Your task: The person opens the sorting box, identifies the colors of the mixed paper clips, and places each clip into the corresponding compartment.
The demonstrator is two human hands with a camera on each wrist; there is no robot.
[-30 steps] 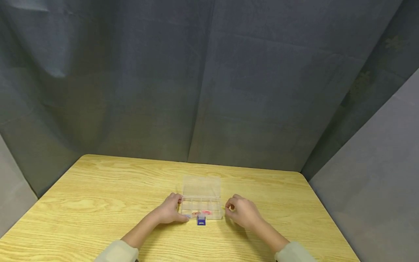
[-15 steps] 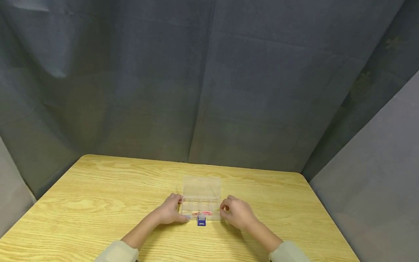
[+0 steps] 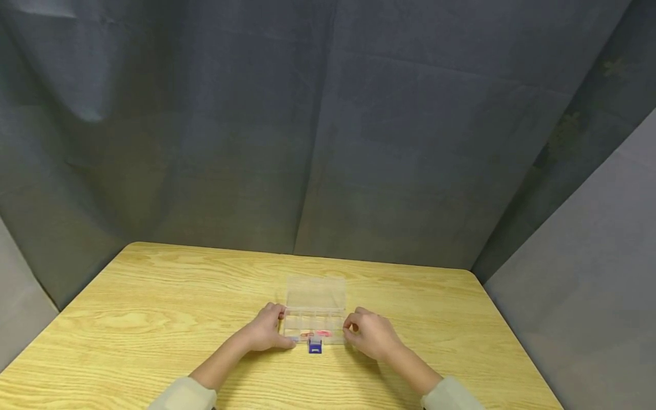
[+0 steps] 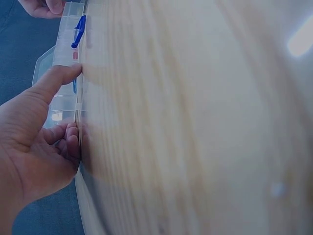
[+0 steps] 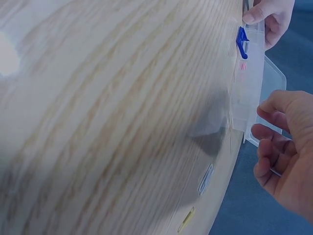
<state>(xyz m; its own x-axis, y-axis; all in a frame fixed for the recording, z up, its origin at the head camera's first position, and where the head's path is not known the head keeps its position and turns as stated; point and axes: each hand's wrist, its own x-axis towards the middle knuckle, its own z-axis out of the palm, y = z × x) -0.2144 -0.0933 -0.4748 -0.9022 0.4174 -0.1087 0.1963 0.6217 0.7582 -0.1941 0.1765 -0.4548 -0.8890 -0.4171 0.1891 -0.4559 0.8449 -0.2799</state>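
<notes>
A clear compartment box stands on the table with its transparent lid raised at the back. Small coloured paper clips lie in its front row: a red clip, a pink one and something blue by the left thumb. My left hand grips the box's left end, thumb at the front edge, fingers behind. At the right end, my right hand has its fingertips by the front right compartment, fingers loosely curled. Neither view shows anything between those fingertips.
A blue latch hangs at the box's front. In the right wrist view a pale paper clip and a yellow one lie on the wooden table. A dark curtain hangs behind.
My right hand has moved left to the box's right end. The yellow clip at its fingertips is out of sight in the head view. The left hand stays put.
</notes>
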